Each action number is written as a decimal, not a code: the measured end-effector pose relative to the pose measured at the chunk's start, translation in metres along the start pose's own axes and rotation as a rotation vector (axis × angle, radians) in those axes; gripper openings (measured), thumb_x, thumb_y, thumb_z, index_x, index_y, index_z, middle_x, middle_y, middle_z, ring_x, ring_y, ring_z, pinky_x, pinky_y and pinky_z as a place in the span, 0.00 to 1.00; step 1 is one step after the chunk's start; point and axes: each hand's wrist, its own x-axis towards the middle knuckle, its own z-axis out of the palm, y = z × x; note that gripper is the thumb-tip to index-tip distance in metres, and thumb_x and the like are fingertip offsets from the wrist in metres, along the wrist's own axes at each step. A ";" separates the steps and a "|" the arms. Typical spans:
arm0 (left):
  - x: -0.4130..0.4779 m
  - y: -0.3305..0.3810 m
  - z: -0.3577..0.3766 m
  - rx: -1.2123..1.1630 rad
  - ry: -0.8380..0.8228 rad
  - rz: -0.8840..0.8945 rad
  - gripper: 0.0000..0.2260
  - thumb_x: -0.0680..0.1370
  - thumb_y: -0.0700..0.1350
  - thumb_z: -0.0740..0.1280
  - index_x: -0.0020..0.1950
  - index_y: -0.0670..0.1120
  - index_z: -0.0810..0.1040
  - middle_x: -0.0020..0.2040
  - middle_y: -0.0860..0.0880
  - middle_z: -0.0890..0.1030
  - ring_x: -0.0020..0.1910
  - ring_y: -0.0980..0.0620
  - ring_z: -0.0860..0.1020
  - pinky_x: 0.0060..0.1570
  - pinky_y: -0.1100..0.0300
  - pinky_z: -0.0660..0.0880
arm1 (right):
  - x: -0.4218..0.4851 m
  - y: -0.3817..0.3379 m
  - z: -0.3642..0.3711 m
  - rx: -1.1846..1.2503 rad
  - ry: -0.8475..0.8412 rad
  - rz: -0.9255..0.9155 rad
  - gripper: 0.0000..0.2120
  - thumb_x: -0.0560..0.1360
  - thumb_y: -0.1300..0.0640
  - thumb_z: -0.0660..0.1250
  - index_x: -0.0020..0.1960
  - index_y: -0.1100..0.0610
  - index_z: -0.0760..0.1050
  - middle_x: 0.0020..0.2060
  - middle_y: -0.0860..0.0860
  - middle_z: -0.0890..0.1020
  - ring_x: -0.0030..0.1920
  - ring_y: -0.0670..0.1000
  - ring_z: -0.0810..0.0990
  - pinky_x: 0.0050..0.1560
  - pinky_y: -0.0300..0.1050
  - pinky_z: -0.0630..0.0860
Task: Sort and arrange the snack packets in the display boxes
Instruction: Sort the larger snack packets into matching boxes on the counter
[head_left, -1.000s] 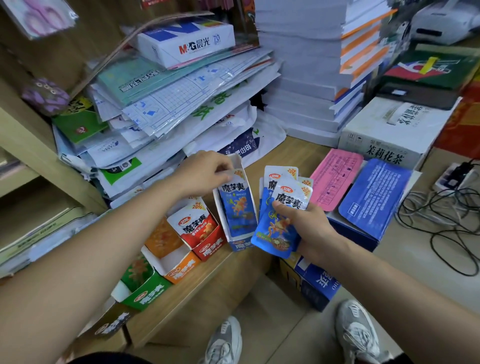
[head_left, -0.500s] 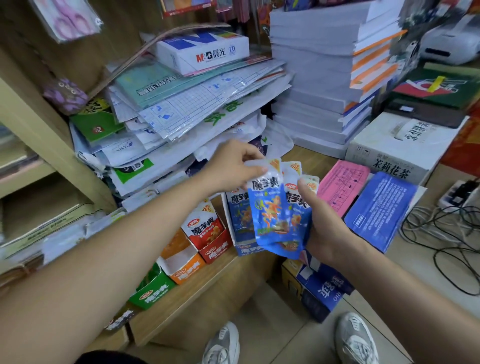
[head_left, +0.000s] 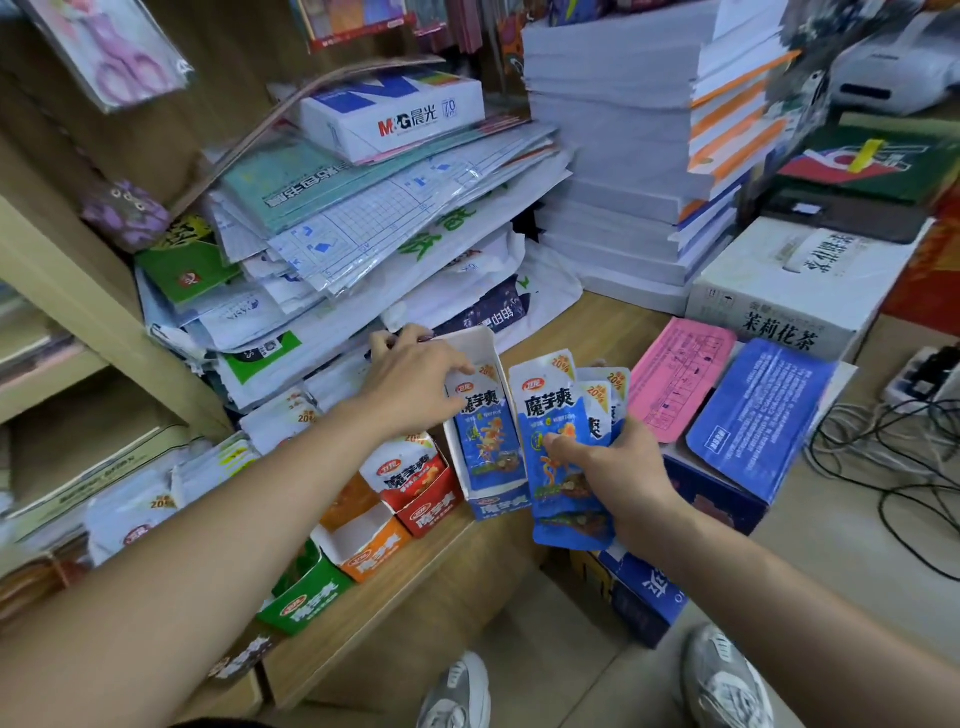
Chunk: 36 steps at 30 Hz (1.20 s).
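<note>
Pkt (head_left: 485, 441) under L thumb (head_left: 461, 370) (boxed)

A row of display boxes (head_left: 374, 556) runs along the front edge of the counter (head_left: 395, 613). In the rightmost box (head_left: 498, 508) a packet (head_left: 485, 436) stands upright, the left hand (head_left: 415, 384) gripping its top. Just right of it the right hand (head_left: 618, 478) holds a fan of packets (head_left: 550, 415). Behind the row lies a heap of stationery packs (head_left: 363, 249), with a paper stack (head_left: 613, 156) to its right.

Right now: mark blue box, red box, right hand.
Blue box (head_left: 501, 506): head view, front lip.
Red box (head_left: 434, 512): head view, front panel.
Right hand (head_left: 613, 478): head view, back of hand.
</note>
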 end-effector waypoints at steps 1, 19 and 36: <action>0.004 0.000 -0.001 -0.058 0.032 0.020 0.15 0.76 0.51 0.72 0.62 0.59 0.79 0.61 0.54 0.79 0.68 0.49 0.68 0.61 0.48 0.58 | 0.000 0.002 0.001 -0.005 0.002 -0.002 0.19 0.70 0.61 0.79 0.58 0.55 0.77 0.46 0.52 0.87 0.43 0.55 0.88 0.47 0.62 0.84; 0.010 -0.007 -0.038 -0.525 0.321 -0.394 0.09 0.78 0.42 0.68 0.57 0.50 0.82 0.47 0.45 0.85 0.46 0.41 0.84 0.49 0.47 0.81 | -0.034 -0.080 -0.059 0.108 0.097 -0.113 0.15 0.73 0.60 0.76 0.56 0.59 0.75 0.42 0.57 0.87 0.38 0.58 0.87 0.31 0.52 0.82; -0.114 0.120 0.124 -1.662 0.421 -0.802 0.18 0.80 0.29 0.62 0.65 0.48 0.71 0.62 0.45 0.78 0.56 0.44 0.80 0.42 0.49 0.84 | -0.017 -0.070 -0.057 -0.102 -0.045 -0.165 0.17 0.75 0.61 0.74 0.61 0.62 0.75 0.51 0.59 0.86 0.48 0.60 0.87 0.46 0.61 0.84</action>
